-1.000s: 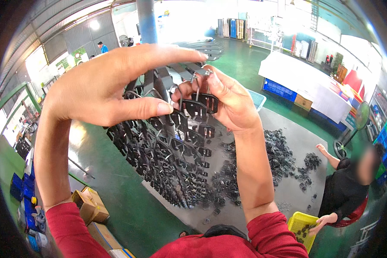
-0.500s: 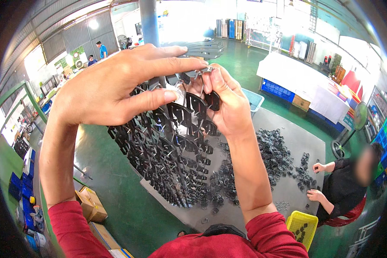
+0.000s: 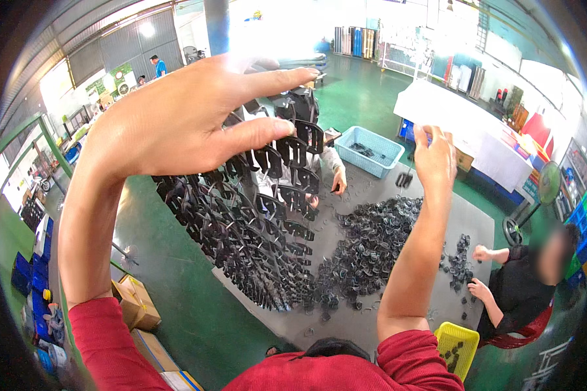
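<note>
A tall hanging mass of black plastic clip-like parts (image 3: 244, 221) on metal hooks stands in front of me at the left. My left hand (image 3: 182, 117) reaches over its top, thumb and forefinger stretched apart. The thumb tip lies against a black part, and the forefinger points toward a small metal hook end (image 3: 319, 76); the other fingers are washed out by glare. My right hand (image 3: 436, 159) is raised over the table's right side, away from the rack. A black plastic part (image 3: 404, 179) hangs at its finger side; the exact grip is hidden.
A grey table (image 3: 372, 313) bears a heap of black parts (image 3: 365, 241). Behind it stands a light blue basket (image 3: 372, 171). A yellow basket (image 3: 456, 352) is near right, beside a seated co-worker (image 3: 522, 287) handling parts. Another person's hand (image 3: 339, 179) shows behind the rack. Cardboard boxes (image 3: 137, 303) stand left.
My right hand has left the rack top and swung right over the table, a black part with it. My left hand stays at the rack's top, its fingers slightly shifted.
</note>
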Available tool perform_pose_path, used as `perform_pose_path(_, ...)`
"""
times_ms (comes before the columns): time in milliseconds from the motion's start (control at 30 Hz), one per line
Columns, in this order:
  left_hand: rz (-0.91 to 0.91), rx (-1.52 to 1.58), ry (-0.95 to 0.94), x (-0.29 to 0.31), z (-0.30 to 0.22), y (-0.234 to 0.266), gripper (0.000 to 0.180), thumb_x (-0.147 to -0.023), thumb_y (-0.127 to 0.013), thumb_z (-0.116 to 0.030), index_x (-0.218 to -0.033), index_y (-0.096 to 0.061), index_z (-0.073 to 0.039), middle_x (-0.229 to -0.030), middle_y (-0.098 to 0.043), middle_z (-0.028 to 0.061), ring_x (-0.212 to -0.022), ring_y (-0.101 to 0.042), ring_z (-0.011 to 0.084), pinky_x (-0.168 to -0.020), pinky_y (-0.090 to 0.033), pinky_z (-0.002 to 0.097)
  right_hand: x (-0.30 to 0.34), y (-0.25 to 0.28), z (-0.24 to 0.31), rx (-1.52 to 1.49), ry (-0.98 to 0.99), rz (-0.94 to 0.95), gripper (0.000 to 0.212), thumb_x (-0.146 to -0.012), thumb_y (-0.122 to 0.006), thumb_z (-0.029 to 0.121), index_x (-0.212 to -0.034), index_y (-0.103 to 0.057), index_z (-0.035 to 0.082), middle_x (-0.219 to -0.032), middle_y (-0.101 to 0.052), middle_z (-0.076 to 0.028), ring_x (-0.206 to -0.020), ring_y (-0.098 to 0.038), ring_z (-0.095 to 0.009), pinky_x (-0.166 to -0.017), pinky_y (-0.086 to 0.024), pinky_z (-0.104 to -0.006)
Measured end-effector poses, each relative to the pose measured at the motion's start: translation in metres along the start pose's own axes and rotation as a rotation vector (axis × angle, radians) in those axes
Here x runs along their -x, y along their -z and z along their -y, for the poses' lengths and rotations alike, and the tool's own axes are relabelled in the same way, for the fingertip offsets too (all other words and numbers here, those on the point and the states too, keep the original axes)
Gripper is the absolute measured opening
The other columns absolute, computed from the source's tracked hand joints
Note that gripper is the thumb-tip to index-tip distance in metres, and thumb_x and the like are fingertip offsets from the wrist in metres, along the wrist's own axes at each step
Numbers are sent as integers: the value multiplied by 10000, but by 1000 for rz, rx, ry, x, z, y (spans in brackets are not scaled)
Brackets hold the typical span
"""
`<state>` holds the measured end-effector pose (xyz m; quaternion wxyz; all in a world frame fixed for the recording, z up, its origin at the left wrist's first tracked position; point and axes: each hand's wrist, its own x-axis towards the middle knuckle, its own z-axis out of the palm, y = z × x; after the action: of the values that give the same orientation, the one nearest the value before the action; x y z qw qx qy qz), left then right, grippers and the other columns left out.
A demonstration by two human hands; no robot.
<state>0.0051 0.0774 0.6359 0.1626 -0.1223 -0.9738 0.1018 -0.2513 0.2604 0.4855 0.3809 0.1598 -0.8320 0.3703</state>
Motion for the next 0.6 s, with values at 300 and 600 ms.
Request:
perform_pose_path(300,97,184,-109,2,14,12,767,-854,-628,-437,-1449,-343,-45,-1430,-421,207,-1342,-394,350,-1092,-328,423,28,2,87,-1667,134,844,376,-1018,-448,354,-1072,-590,10,-1087,-637,-116,-983,-611,-198,-849,-474,-314)
perform_pose_path(600,56,70,-98,4,10,6,619,-917,-558,-355,-1436,-386,-66,-1452,-419,176,-1367,-361,357,-1123,-286,444,52,6,116,-1441,181,413,262,-1008,-461,193,-827,-556,29,-780,-579,-59,-668,-545,-181,-612,-446,-336)
